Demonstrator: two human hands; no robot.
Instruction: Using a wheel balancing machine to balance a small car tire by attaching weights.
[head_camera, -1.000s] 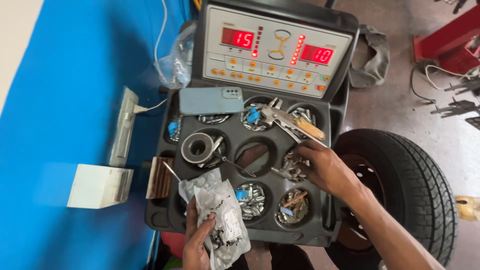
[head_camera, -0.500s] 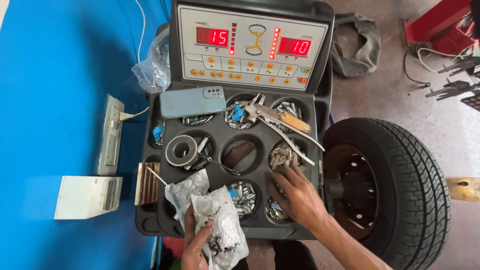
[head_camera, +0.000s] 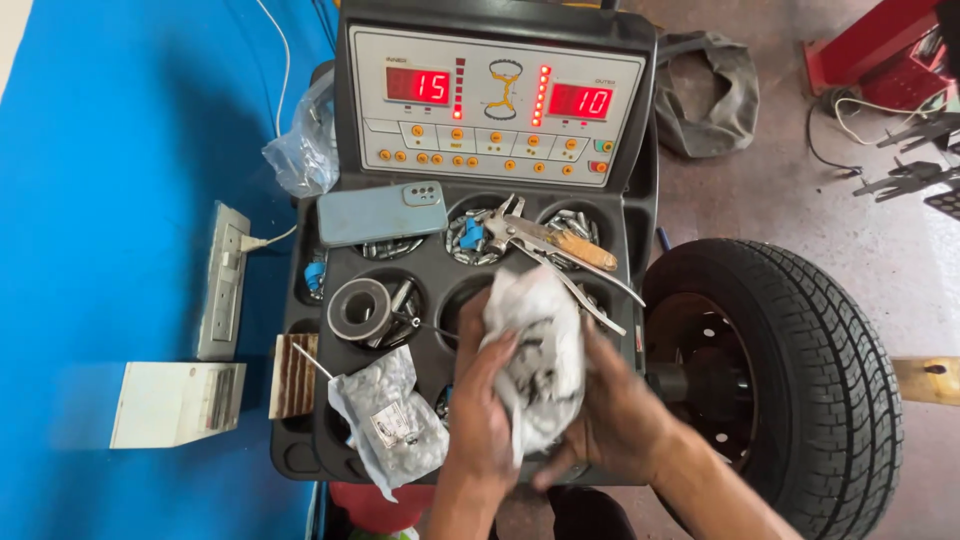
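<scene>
Both hands, the left hand (head_camera: 480, 405) and the right hand (head_camera: 615, 415), clasp a clear plastic bag (head_camera: 535, 345) of what look like small metal weights above the tray (head_camera: 640, 230), seemingly unopened, while a second bag (head_camera: 390, 420) lies beside.

Bright even daylight, sharp, slight wide-angle distortion.

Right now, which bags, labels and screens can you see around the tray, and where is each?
Control panel: upright behind the tray, pale grey, two red digit displays, orange buttons.
Held plastic bag: crumpled, whitish, between left hand and right hand.
Labelled bag of metal pieces: tray's front left, small white label.
Clear bag: left of the panel.
</scene>
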